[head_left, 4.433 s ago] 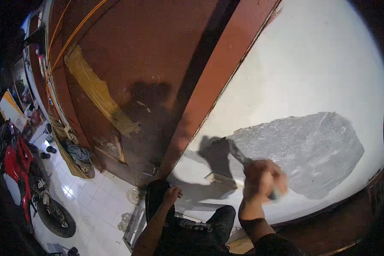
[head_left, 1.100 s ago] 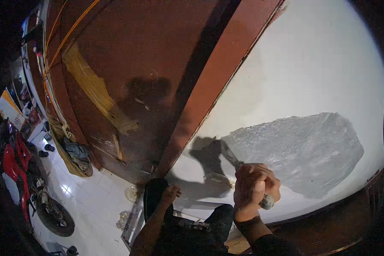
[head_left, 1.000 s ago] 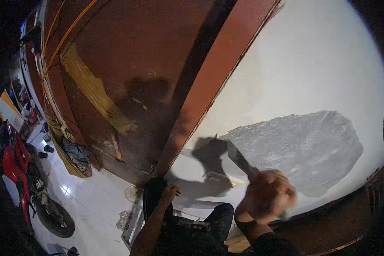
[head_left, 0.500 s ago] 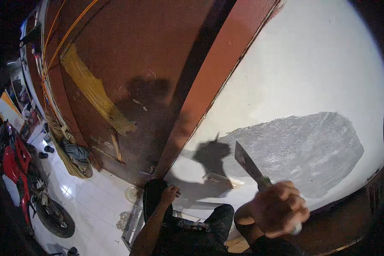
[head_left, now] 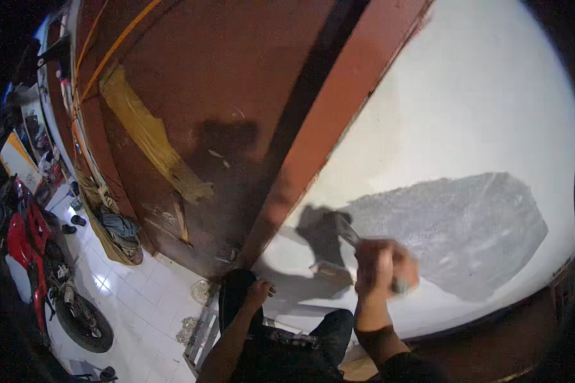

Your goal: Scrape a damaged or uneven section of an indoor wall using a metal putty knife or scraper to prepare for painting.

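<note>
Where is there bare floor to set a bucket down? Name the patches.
Bare white tiles lie between the motorcycle wheel and the door foot. Crowded: the cloth heap and shoes along the door, the metal steps below the left hand. The right hand holds a scraper.

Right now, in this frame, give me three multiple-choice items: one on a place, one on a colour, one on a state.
1. Where does the grey patch lie?
A. on the white wall
B. on the door
C. on the floor

2. What colour is the motorbike?
A. blue
B. red
C. green

3. What is the right hand doing?
A. hanging empty
B. resting on the knee
C. gripping a scraper at the wall

Answers:
1 A: the grey patch sits within the white wall, right of the door.
2 B: the motorbike on the tiled floor has red bodywork.
3 C: the right hand is closed on a scraper whose blade is at the wall.
</note>
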A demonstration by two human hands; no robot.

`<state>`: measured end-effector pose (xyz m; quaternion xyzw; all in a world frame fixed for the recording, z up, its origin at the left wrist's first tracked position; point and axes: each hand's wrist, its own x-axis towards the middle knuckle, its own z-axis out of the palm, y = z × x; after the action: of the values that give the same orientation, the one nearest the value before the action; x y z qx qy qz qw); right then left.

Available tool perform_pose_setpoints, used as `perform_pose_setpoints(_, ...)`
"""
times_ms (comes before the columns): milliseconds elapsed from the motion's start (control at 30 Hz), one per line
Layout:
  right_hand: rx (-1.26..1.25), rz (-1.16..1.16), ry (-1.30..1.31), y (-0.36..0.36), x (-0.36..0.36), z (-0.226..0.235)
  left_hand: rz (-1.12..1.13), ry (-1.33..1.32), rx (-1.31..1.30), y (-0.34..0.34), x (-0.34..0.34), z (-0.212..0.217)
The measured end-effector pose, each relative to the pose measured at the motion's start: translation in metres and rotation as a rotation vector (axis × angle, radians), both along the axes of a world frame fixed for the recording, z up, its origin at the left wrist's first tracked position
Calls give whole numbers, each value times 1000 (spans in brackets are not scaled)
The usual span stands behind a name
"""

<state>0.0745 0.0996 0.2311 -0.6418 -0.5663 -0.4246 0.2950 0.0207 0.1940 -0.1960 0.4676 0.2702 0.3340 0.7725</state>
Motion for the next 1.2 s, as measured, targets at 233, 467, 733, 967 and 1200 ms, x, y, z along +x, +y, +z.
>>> perform_pose_setpoints(233, -183, 225, 522, -8, -15, 5, -6, 62, -5, -4, -17, 7)
perform_pose_setpoints(467, 516, 839, 455, -34, -15, -2, -16, 137, 188, -11, -45, 154)
perform_pose_setpoints(733, 190, 705, 456, -15, -16, -12, 116, 109, 185, -10, -53, 182)
perform_pose_setpoints(967, -82, 598, 458, -4, -5, 3, 44, 259, 178, -12, -63, 199)
perform_pose_setpoints(1200, 212, 653, 549, -31, 9, 3, -17, 229, 325, -7, -39, 179)
